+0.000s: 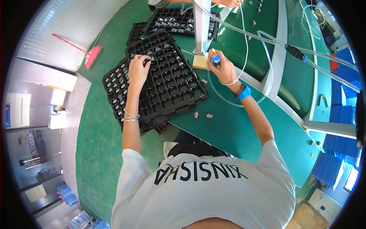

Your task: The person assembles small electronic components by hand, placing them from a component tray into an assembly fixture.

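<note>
My left hand (pixel 139 71) is over the upper left part of a black compartment tray (pixel 167 97). Its thumb and fingertips are closed on a small metallic part (pixel 151 58) at one of the pockets, partly hidden by the fingers. Many of the tray's pockets hold nothing, while some along its upper right side contain small parts. My right hand (pixel 225 69) wraps round a small blue tool with a brass-coloured tip (pixel 214 58), held upright above the green table. Next to that hand lies a pale yellow block (pixel 200 62).
Another black tray (pixel 114 86) with small parts lies underneath. Two small metal parts (pixel 203 115) rest on the green table (pixel 236 126). A white post (pixel 201 28) and clear hoses (pixel 267 36) stand near my right hand. Another person's hand (pixel 230 3) shows at the far side.
</note>
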Demonstrator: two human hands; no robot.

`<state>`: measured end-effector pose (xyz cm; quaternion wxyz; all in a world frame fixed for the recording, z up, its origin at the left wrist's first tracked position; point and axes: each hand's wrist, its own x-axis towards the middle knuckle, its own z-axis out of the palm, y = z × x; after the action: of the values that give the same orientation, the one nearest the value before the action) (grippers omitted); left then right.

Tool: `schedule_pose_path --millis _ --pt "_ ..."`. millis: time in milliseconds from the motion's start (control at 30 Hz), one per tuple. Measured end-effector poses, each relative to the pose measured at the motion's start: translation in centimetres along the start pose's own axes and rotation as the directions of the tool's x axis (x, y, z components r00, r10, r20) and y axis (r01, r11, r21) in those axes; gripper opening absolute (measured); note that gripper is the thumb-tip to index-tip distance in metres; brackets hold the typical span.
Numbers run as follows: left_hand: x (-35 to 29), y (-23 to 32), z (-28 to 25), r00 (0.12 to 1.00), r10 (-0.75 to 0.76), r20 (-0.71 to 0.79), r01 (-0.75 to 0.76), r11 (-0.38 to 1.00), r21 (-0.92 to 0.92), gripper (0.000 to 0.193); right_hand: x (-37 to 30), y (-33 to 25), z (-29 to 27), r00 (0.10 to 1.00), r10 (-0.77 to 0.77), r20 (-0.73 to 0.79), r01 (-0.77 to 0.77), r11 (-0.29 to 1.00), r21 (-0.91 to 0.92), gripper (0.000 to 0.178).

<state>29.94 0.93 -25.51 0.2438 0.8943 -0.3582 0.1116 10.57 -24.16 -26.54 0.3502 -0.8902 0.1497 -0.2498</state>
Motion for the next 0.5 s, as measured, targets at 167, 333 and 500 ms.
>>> schedule_pose_path --millis 167,333,500 --pt "1.1 0.4 -0.4 0.994 0.044 0.096 -0.046 0.999 0.025 0.019 -0.1 0.4 -0.1 0.997 -0.073 0.034 0.072 0.997 0.030 0.061" --pt "1.8 0.1 -0.1 0.996 0.001 0.084 -0.003 1.000 0.023 0.017 0.2 0.7 -0.2 0.990 -0.141 0.019 0.140 0.988 0.060 0.067" --pt "1.5 2.4 -2.1 0.955 -0.192 0.228 0.297 0.662 -0.689 0.016 0.4 0.9 0.5 0.997 -0.066 -0.031 0.067 0.998 0.014 0.056"
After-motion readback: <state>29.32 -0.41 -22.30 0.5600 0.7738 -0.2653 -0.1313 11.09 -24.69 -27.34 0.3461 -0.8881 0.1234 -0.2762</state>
